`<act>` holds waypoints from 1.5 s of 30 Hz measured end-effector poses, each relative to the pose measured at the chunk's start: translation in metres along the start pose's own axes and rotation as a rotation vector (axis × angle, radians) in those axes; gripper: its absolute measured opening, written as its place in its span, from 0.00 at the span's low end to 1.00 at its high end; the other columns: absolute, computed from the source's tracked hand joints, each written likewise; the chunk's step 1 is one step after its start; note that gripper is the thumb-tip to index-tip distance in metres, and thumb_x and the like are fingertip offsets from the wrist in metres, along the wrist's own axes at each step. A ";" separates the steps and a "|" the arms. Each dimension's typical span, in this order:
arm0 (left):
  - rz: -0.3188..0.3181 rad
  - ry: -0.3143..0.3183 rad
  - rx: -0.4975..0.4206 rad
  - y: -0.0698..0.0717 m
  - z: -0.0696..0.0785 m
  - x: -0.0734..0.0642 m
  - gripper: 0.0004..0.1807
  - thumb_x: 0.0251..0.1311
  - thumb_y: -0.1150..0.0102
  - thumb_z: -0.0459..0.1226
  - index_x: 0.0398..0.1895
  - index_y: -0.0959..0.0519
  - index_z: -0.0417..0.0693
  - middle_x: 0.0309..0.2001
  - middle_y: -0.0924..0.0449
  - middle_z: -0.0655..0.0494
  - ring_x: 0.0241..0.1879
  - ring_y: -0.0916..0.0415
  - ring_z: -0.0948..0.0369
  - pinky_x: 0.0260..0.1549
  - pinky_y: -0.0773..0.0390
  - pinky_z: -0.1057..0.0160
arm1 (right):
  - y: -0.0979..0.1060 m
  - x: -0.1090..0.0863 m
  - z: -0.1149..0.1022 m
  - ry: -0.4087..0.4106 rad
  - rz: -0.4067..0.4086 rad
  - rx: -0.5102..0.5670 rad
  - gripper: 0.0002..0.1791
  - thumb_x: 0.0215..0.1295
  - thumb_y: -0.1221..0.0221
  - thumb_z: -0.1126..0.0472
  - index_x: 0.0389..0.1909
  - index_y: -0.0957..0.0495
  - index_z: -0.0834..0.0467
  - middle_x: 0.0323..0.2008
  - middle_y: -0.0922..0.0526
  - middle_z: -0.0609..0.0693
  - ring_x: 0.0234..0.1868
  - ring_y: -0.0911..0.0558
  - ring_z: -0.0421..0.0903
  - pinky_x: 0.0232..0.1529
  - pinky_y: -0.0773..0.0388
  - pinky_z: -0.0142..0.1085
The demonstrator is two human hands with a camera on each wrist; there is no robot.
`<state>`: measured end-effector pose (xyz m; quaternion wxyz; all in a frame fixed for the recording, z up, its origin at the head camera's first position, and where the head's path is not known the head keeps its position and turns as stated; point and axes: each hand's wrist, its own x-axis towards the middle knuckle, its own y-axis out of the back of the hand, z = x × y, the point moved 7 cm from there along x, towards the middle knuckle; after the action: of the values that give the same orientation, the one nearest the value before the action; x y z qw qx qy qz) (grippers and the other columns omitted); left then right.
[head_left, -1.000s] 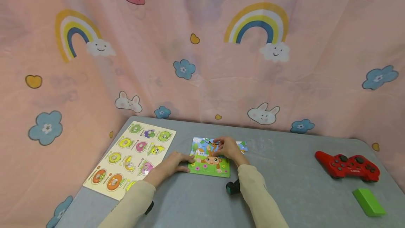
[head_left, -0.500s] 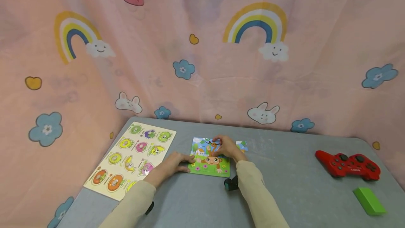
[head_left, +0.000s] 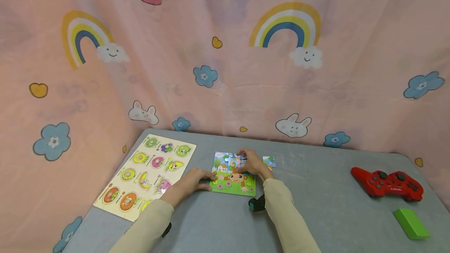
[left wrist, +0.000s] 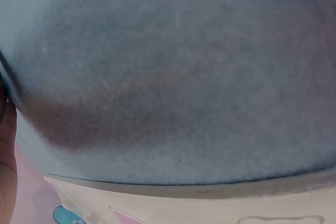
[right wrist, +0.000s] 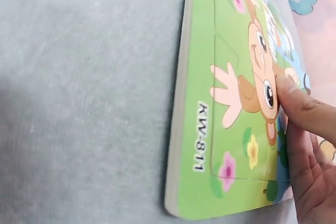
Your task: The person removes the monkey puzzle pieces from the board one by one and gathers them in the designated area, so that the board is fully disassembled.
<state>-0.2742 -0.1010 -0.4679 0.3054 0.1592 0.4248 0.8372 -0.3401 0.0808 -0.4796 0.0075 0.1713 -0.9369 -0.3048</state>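
A monkey jigsaw puzzle board (head_left: pixel 228 190) lies flat on the table between my hands. My right hand (head_left: pixel 254 164) pinches a puzzle piece (head_left: pixel 237 161) over the upper part of the picture; its fingers partly cover the piece. In the right wrist view, the thumb (right wrist: pixel 296 98) comes down beside the monkey's eye. My left hand (head_left: pixel 195 179) rests at the board's left edge with straight fingers, a fingertip touching the board. Only a sliver of the left hand (left wrist: pixel 7 156) shows in the left wrist view. Another puzzle piece (head_left: pixel 269 161) lies right of the board.
A cream fruit peg board (head_left: pixel 154 175) lies at the left. On the right are a red game controller (head_left: pixel 386 184) and a green block (head_left: pixel 410 223). A pink patterned curtain (head_left: pixel 242 89) rises behind the grey table (head_left: pixel 316 206).
The pinched piece has shifted and tilted slightly, and a cut-out outline now shows beside it. The right hand has moved very little; the left hand stays put.
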 end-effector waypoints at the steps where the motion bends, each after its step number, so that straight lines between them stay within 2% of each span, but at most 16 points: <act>1: 0.002 -0.005 0.002 0.000 0.001 0.000 0.19 0.55 0.34 0.36 0.51 0.19 0.38 0.57 0.23 0.45 0.58 0.27 0.49 0.56 0.29 0.50 | 0.000 -0.001 0.000 0.005 0.007 0.016 0.29 0.45 0.28 0.73 0.50 0.28 0.67 0.48 0.27 0.62 0.49 0.28 0.56 0.52 0.28 0.49; 4: 0.002 -0.014 0.012 0.001 0.002 0.000 0.19 0.56 0.34 0.36 0.51 0.19 0.38 0.57 0.23 0.45 0.58 0.27 0.49 0.55 0.28 0.50 | 0.001 -0.004 0.004 0.001 0.030 0.084 0.29 0.45 0.28 0.74 0.51 0.27 0.68 0.48 0.26 0.61 0.40 0.25 0.52 0.45 0.26 0.44; 7: 0.000 -0.018 0.021 0.001 0.003 0.000 0.19 0.56 0.34 0.36 0.51 0.19 0.38 0.57 0.24 0.45 0.58 0.27 0.49 0.56 0.28 0.50 | 0.002 -0.007 0.010 -0.030 0.060 0.157 0.29 0.45 0.28 0.74 0.51 0.26 0.66 0.48 0.25 0.60 0.29 0.27 0.47 0.35 0.26 0.38; 10: -0.004 -0.015 0.025 0.001 0.004 0.000 0.20 0.56 0.34 0.36 0.51 0.19 0.38 0.57 0.24 0.45 0.58 0.27 0.48 0.56 0.28 0.50 | 0.002 -0.008 0.014 -0.042 0.089 0.210 0.27 0.46 0.29 0.74 0.51 0.23 0.64 0.48 0.24 0.59 0.26 0.27 0.45 0.32 0.26 0.34; 18: -0.004 -0.012 0.020 0.001 0.003 -0.001 0.19 0.56 0.34 0.36 0.51 0.19 0.37 0.57 0.24 0.44 0.58 0.27 0.48 0.56 0.28 0.50 | 0.004 -0.010 0.003 0.005 0.166 0.149 0.22 0.48 0.30 0.74 0.47 0.21 0.64 0.42 0.21 0.59 0.25 0.28 0.45 0.29 0.27 0.35; 26: -0.001 -0.014 0.016 0.000 0.003 -0.001 0.19 0.55 0.34 0.36 0.50 0.19 0.38 0.58 0.24 0.45 0.58 0.27 0.48 0.56 0.29 0.50 | 0.005 -0.011 -0.003 0.039 0.192 0.039 0.21 0.49 0.30 0.73 0.45 0.21 0.61 0.36 0.20 0.54 0.28 0.28 0.43 0.32 0.28 0.36; 31: -0.009 -0.007 0.008 0.000 0.004 -0.001 0.19 0.56 0.34 0.36 0.51 0.19 0.39 0.58 0.25 0.46 0.59 0.27 0.49 0.57 0.29 0.51 | 0.006 -0.012 -0.006 0.067 0.207 0.060 0.20 0.48 0.30 0.74 0.44 0.21 0.61 0.36 0.21 0.54 0.33 0.25 0.48 0.36 0.26 0.40; 39: -0.006 -0.014 0.010 -0.001 0.001 -0.002 0.19 0.55 0.34 0.36 0.50 0.18 0.39 0.58 0.24 0.46 0.58 0.27 0.50 0.56 0.29 0.51 | 0.005 -0.015 0.000 0.139 0.195 0.177 0.18 0.55 0.36 0.76 0.48 0.20 0.65 0.43 0.19 0.61 0.37 0.20 0.53 0.38 0.21 0.41; 42: -0.011 -0.006 0.006 -0.002 0.001 -0.001 0.19 0.56 0.34 0.37 0.51 0.19 0.39 0.58 0.25 0.46 0.59 0.27 0.50 0.56 0.29 0.51 | 0.006 -0.015 0.004 0.163 0.206 0.180 0.18 0.56 0.37 0.76 0.49 0.20 0.66 0.43 0.18 0.62 0.40 0.18 0.55 0.41 0.20 0.42; 45: -0.004 -0.024 0.008 0.000 0.002 -0.001 0.19 0.56 0.34 0.37 0.51 0.19 0.38 0.58 0.24 0.46 0.58 0.27 0.49 0.56 0.29 0.51 | 0.007 -0.015 0.006 0.167 0.215 0.192 0.18 0.56 0.37 0.75 0.49 0.19 0.66 0.43 0.17 0.62 0.40 0.17 0.55 0.41 0.20 0.41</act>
<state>-0.2722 -0.1004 -0.4671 0.3112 0.1696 0.4248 0.8330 -0.3289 0.0944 -0.4796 0.1016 0.0947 -0.9708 -0.1958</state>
